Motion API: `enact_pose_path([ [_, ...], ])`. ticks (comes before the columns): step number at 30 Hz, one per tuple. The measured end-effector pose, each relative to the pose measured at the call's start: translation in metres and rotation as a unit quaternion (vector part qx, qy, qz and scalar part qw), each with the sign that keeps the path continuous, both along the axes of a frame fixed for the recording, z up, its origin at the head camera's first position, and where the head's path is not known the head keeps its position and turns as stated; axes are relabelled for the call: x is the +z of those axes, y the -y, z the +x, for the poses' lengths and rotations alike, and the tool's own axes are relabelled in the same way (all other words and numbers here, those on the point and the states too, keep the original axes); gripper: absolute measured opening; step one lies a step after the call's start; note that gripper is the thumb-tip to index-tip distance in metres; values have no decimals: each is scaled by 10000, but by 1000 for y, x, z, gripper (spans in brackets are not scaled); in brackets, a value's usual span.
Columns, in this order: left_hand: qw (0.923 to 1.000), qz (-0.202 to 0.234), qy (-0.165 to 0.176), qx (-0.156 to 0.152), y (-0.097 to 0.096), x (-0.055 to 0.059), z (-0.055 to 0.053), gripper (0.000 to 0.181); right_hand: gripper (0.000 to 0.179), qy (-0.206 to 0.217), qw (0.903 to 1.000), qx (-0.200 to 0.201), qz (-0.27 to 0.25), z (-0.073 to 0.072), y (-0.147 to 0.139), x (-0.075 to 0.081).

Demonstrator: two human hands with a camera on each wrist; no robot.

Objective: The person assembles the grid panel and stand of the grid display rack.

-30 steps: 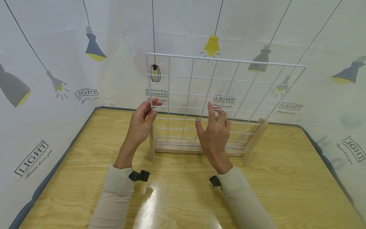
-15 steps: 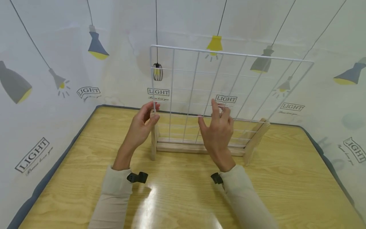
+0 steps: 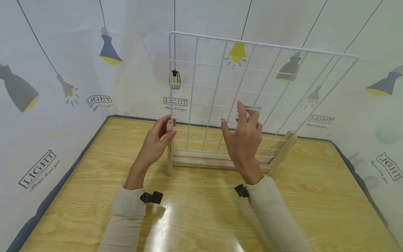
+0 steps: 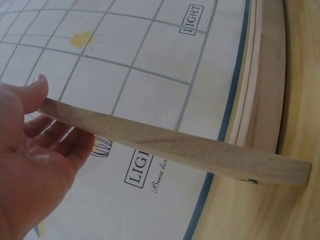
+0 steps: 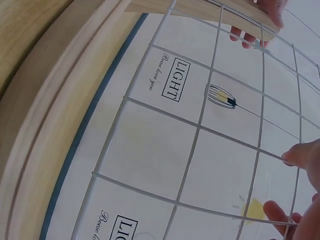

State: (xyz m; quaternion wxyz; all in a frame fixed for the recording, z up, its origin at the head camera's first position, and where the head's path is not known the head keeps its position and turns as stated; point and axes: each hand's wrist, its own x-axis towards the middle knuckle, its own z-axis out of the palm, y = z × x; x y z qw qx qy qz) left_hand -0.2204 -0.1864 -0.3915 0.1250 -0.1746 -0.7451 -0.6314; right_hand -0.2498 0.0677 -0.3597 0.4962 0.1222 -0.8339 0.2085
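A white wire grid panel leans in a wooden stand, its lower edge by the stand's crossbar. My left hand grips the top of the stand's left upright, thumb on the near side and fingers behind. The left wrist view shows that upright between thumb and curled fingers. Toward the grid's middle, my right hand holds the wires, with thumb and fingers bent around them. Its thumb and fingertips show at the wires of the grid in the right wrist view.
The stand's right upright slants at the far side. All of it rests on a wood-grain table. Behind hangs a pale backdrop printed with lamps, its dark blue border running along the table's back.
The grid's top edge has risen and its panel has moved slightly right. My right hand has gone up with it. My left hand has shifted slightly down, now around the upright's top.
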Motion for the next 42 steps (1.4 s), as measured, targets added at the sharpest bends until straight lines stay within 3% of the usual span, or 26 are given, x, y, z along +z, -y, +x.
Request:
enact_pose_path([
  [15,10000,0,87,45,-1,-2,1,48,61,55,9998,16,-177,0,0,18],
  [42,9999,11,104,66,0,-4,0,47,61,-13,10000,87,0,2,4,9],
])
